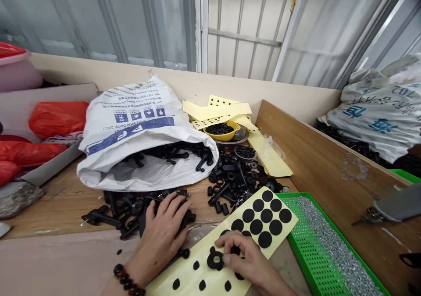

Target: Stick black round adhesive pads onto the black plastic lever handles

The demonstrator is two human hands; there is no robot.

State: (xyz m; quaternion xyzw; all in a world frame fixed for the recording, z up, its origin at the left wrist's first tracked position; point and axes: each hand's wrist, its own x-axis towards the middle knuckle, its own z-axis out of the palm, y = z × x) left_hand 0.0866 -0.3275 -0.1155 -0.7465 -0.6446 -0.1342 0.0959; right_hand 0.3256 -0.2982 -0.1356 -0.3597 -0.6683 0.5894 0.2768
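My left hand point(166, 232) rests palm down on a heap of black plastic parts point(130, 217), fingers spread and bent a little; what lies beneath the palm is hidden. A dark beaded bracelet point(126, 280) circles that wrist. My right hand point(248, 258) is curled over a pale yellow sticker sheet point(184, 272), thumb and index finger at the edge of a small black ring-shaped part point(215, 259). Round black stickers point(266, 215) fill the sheet's far end. Nearer me it has small black drop-shaped spots point(202, 284). The right hand partly covers some stickers.
Behind my left hand a white sack point(141, 125) lies open with black parts inside. A green tray point(315, 243) of small metal pieces stands right, beside a wooden board point(305, 155) and a grey power tool point(394, 206). Further back is a yellow bowl point(220, 137) of black pieces.
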